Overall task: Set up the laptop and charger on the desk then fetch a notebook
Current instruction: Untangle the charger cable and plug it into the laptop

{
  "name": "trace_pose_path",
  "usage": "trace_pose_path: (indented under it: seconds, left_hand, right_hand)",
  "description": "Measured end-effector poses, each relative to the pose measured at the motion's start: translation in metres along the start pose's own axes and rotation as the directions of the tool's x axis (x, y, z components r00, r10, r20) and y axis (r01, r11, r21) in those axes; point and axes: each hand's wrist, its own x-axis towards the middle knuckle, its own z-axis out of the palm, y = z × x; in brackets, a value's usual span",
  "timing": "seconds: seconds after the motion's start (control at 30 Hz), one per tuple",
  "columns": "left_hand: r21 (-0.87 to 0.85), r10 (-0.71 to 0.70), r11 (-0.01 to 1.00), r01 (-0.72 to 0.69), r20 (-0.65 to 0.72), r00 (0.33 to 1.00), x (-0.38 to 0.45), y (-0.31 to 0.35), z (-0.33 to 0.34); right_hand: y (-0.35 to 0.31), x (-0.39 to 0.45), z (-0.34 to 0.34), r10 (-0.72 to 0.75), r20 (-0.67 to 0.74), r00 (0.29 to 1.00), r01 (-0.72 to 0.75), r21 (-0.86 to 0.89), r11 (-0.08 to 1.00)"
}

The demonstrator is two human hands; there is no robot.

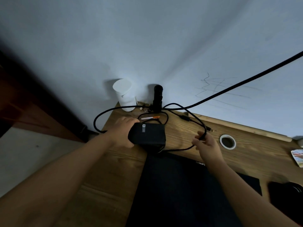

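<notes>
A closed black laptop [180, 185] lies on the wooden desk [114, 169] right in front of me. Just beyond its far edge sits the black charger brick [147, 135] with a small label on top. My left hand [122, 133] grips the brick from its left side. My right hand [206, 145] pinches the thin black charger cable [204, 133], which loops from the brick across the desk. The cable's plug tip [210, 129] lies on the wood past my right hand. No notebook is in view.
A white cylinder [124, 94] and a black cylindrical device [157, 97] stand at the desk's back edge by the wall. A pen [150, 118], a cable hole [227, 142], a colourful card [297, 158], a dark mouse [288, 194] on a pad. A thick cable [246, 81] crosses overhead.
</notes>
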Motion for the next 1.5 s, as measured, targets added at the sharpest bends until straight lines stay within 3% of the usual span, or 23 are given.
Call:
trace_pose_path:
  seconds: [0.2,0.33,0.5,0.63,0.73,0.93,1.13,1.27,1.5]
  left_hand:
    - [-0.038,0.071,0.997,-0.066,0.146,0.987,0.046,0.006,0.0]
    - [-0.061,0.107,0.993,-0.1,0.13,0.986,0.061,0.018,0.007]
    - [-0.065,0.102,0.994,-0.093,0.147,0.984,0.074,0.023,0.012]
    - [-0.045,0.114,0.993,-0.107,0.174,0.978,0.074,0.02,0.021]
    - [-0.021,0.161,0.987,-0.159,0.168,0.973,0.075,0.025,0.026]
    - [0.003,0.168,0.985,-0.171,0.155,0.973,0.076,0.028,0.03]
    - [-0.012,0.11,0.994,-0.109,0.147,0.983,0.073,0.025,0.026]
    - [-0.046,0.075,0.996,-0.07,0.108,0.991,0.074,0.028,0.025]
    - [0.092,0.05,0.994,-0.054,0.047,0.998,0.073,0.039,0.03]
  right_hand:
    - [-0.006,0.002,-0.016,0.059,-0.086,0.995,-0.056,0.04,0.998]
    - [-0.012,0.004,-0.021,0.121,-0.064,0.991,-0.111,0.143,0.983]
    - [-0.022,0.006,-0.027,0.03,0.069,0.997,-0.041,0.167,0.985]
    - [-0.024,0.014,-0.034,-0.038,-0.042,0.998,0.042,0.088,0.995]
    - [-0.03,0.011,-0.031,-0.108,-0.034,0.994,0.11,0.075,0.991]
    - [-0.075,-0.006,-0.017,-0.293,0.171,0.941,0.239,0.279,0.93]
    - [-0.107,-0.025,-0.022,-0.261,0.203,0.944,0.133,0.489,0.862]
    - [-0.107,-0.035,-0.03,-0.319,0.213,0.924,0.19,0.469,0.862]
    - [-0.107,-0.051,-0.041,-0.465,0.294,0.835,0.328,0.413,0.85]
